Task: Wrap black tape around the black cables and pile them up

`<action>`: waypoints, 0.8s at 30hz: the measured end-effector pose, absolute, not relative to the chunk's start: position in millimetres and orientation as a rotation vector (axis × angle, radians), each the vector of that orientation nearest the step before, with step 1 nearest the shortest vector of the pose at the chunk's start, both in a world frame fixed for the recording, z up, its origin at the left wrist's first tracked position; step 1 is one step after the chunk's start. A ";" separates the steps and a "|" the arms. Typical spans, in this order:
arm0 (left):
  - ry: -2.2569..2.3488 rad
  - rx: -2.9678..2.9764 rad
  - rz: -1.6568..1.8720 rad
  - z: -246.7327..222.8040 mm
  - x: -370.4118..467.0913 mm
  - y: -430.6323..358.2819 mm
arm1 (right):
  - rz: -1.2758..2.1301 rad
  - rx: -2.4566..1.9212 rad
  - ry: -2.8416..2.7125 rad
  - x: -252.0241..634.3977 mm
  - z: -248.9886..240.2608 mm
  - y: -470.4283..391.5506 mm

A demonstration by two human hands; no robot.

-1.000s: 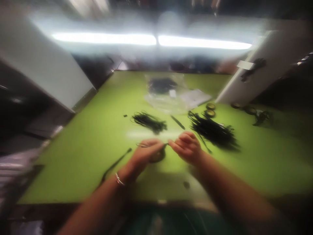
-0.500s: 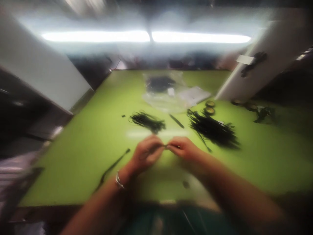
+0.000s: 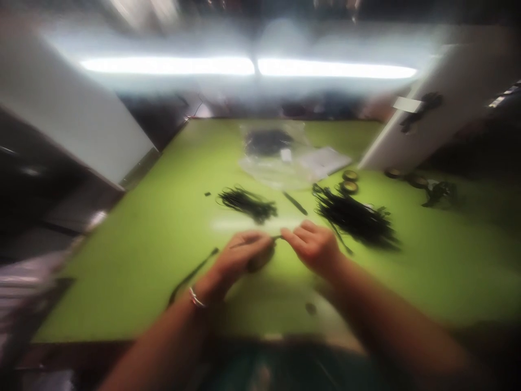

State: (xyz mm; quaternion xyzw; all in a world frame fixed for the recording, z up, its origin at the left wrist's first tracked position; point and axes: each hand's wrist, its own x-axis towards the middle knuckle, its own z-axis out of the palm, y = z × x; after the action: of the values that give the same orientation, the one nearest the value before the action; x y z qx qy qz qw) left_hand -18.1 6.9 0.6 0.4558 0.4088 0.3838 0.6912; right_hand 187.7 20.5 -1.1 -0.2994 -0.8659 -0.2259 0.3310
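Just below the frame's centre, my left hand [image 3: 248, 251] and right hand [image 3: 312, 245] both pinched one thin dark cord [image 3: 277, 237], a short stretch showing between them. It looked light and flexible, probably best held by fingertips close beside that stretch.

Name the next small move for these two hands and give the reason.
Probably steady the left hand and ease the right hand slightly outward to straighten the strand: a short dark piece of it bridges the small gap between the hands, seemingly pinched on both sides. Blur hides finer detail, so a gentle pull seems wisest.
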 end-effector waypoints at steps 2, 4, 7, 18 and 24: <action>0.964 0.942 0.906 -3.2 -16.6 7.5 | -0.591 -0.746 -2.252 185.1 -3.2 19.0; 1.006 0.895 0.922 -5.9 -15.9 8.3 | -0.576 -0.727 -2.231 182.9 -4.8 18.7; 1.057 0.933 0.930 -7.1 -16.9 9.3 | -0.439 -0.776 -2.247 180.7 -6.0 20.5; 1.015 1.844 1.054 -1.4 -18.8 9.3 | 0.545 -1.062 -2.318 178.0 -4.1 15.8; 0.993 1.278 0.774 3.8 -18.5 4.1 | -0.071 -0.920 -2.361 182.1 -0.2 17.6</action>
State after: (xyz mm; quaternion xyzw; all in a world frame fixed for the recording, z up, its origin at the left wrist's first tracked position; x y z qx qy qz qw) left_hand -18.5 4.1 3.8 0.5567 0.4325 0.3370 0.6240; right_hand 182.1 17.6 -0.2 -0.3464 -0.8889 -0.0266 0.2987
